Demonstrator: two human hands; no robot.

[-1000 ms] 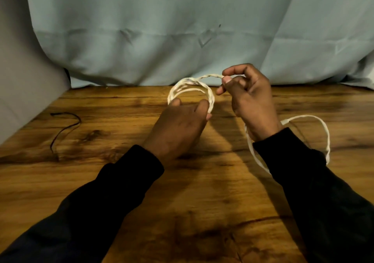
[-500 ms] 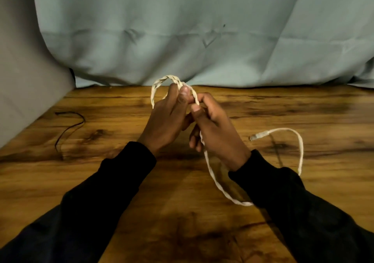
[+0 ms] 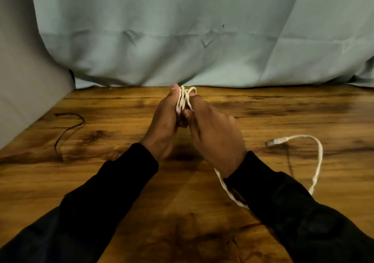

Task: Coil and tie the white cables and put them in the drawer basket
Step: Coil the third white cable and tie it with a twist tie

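Observation:
A flat white cable (image 3: 317, 165) has its coiled part squeezed into a narrow bundle between my two hands above the middle of the wooden table (image 3: 121, 181). My left hand (image 3: 164, 125) grips the left side of the bundle. My right hand (image 3: 214, 135) pinches it from the right. The loose tail runs under my right wrist, loops out to the right and ends in a clear plug (image 3: 277, 141) lying on the table. No drawer basket is in view.
A thin black cord (image 3: 68, 127) lies on the table at the left. A pale blue cloth (image 3: 202, 40) hangs along the table's far edge. A grey wall (image 3: 24, 80) borders the left side.
The coil, earlier held as a wide loop, is now pressed flat between both hands. My right hand has come in to the left hand, and the tail's loop on the right has got shorter.

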